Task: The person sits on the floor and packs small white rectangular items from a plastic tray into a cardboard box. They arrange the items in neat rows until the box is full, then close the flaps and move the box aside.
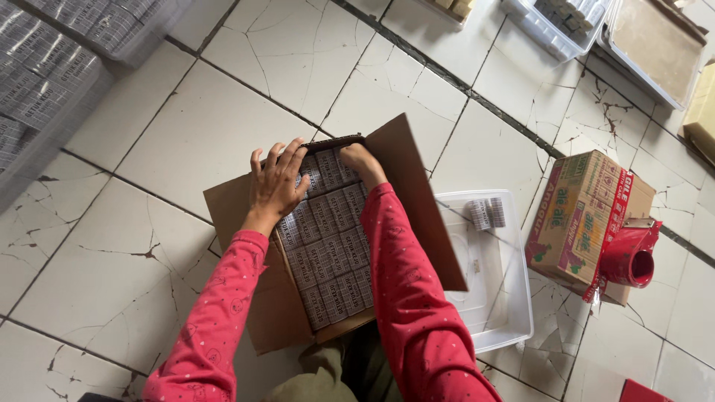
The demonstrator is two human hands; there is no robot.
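Both hands work at the far end of an open brown cardboard box (417, 216) packed with rows of small grey printed packets (328, 238). The left hand (275, 182) lies flat with its fingers (287, 155) spread wide over the top row, holding nothing, only pressing down. The right hand (363, 162) is curled at the box's far corner, fingertips tucked down among the packets; whether they grip one I cannot tell. To do this well, it seems best to keep the spread fingers steadying the rows just beneath them while the curled fingers seat the corner packet flush, so nothing rides up against the flap beside the right wrist. The box rests on a floor of cracked white tiles (149, 141) with dark grout lines. To the right of the right hand sits a clear plastic tray (514, 313) holding a few more packets, and beyond it a printed carton (581, 216) with a red tape dispenser (629, 253) leaning against it. Wrapped stacks of packets (52, 67) lie well beyond the left fingers.
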